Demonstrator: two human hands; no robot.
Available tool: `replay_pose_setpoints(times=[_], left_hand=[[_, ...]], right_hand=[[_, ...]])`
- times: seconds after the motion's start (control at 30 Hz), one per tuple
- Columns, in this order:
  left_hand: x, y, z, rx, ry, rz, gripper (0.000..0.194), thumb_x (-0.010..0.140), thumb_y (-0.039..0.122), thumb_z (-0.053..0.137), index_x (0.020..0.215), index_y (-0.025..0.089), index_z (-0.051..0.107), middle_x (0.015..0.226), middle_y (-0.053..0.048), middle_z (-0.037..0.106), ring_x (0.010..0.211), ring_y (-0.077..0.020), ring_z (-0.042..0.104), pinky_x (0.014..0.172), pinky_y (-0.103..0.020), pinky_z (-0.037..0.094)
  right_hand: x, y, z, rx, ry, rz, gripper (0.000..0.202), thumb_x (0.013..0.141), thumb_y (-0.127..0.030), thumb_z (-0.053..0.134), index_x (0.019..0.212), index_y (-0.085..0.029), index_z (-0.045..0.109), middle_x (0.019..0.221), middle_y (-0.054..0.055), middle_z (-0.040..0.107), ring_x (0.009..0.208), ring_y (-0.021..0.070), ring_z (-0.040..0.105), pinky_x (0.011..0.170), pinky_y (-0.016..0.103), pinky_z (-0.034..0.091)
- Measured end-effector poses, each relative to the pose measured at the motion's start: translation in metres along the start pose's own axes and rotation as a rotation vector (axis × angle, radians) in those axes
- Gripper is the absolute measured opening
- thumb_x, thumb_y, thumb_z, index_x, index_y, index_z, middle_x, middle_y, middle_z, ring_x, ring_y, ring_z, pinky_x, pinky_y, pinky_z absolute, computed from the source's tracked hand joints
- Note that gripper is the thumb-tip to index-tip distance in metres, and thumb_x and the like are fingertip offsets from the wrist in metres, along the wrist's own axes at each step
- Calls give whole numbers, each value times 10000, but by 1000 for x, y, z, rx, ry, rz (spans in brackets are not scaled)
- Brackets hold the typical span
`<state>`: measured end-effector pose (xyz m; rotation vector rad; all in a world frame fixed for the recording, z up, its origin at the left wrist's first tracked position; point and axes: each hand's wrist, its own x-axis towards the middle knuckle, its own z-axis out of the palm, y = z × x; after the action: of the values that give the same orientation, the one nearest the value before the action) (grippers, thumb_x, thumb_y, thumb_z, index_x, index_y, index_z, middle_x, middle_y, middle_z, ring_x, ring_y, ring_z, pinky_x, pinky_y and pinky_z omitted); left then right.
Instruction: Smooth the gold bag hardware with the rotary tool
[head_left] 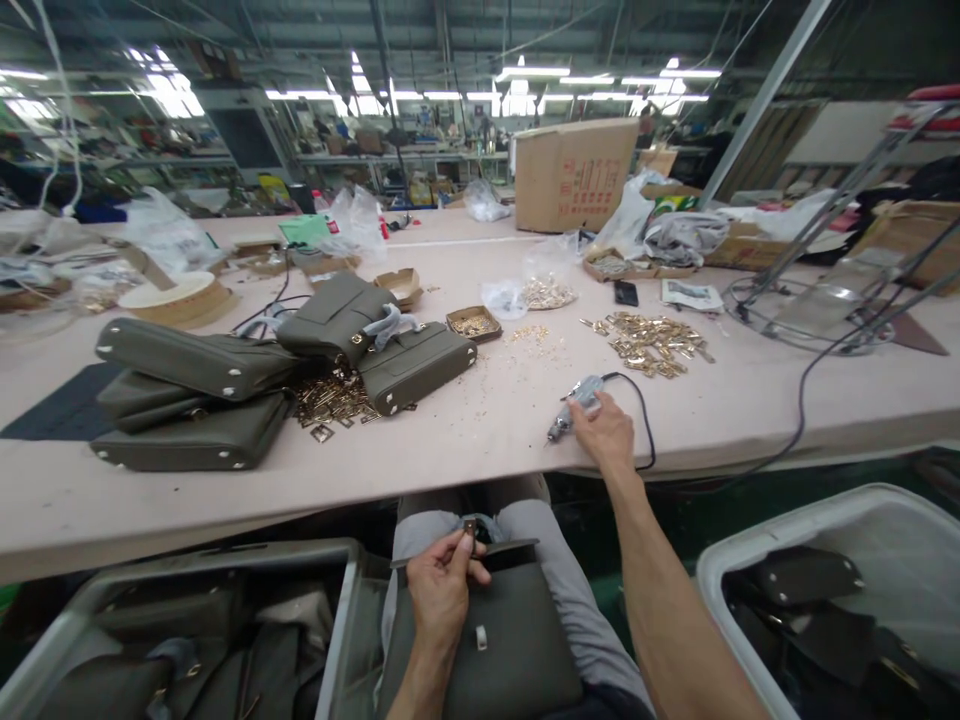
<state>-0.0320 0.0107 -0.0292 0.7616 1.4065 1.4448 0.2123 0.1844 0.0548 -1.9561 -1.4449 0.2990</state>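
On my lap lies an olive-grey handbag [517,640]. My left hand [442,585] pinches a small metal fitting at the bag's top edge. My right hand [606,432] reaches onto the pink worktable [480,440] and grips a corded electric screwdriver [574,405] lying near the front edge. Its black cable [641,420] loops to the right of my wrist. A scatter of brass fittings [652,342] lies beyond that hand.
Several finished grey bags [217,395] are stacked at table left, with brass hardware [330,398] spilled beside them. A cardboard box [574,172] stands at the back. Bins with more bags [825,600] flank my legs. A wire stand [817,300] sits at right.
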Motion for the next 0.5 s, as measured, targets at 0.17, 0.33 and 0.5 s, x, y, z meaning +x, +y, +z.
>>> replay_pose_setpoints(times=[0.17,0.33,0.5], left_hand=[[2,0,5,43,-18,44,360,811,490,753,837,131,765,722,-78,757,428,-175,638,457,-268,521],[2,-4,4,73,-5,36,347,815,491,751,845,145,766,703,-70,757,439,-184,648,466,-269,523],[2,-9,-2,93,-11,31,367,806,526,752,854,163,775,655,-53,745,460,-193,652,495,-275,543]], right_hand=[[29,-4,21,-26,7,247,997,711,-536,800,1459,-46,358,1228,301,621,1208,454,579,1035,547,438],[35,5,28,380,72,414,1016,516,-408,878,1380,-97,444,1269,283,597,1268,442,534,1008,519,488],[39,23,25,838,-10,352,620,574,-525,816,1023,-157,599,908,94,675,871,284,682,701,373,603]])
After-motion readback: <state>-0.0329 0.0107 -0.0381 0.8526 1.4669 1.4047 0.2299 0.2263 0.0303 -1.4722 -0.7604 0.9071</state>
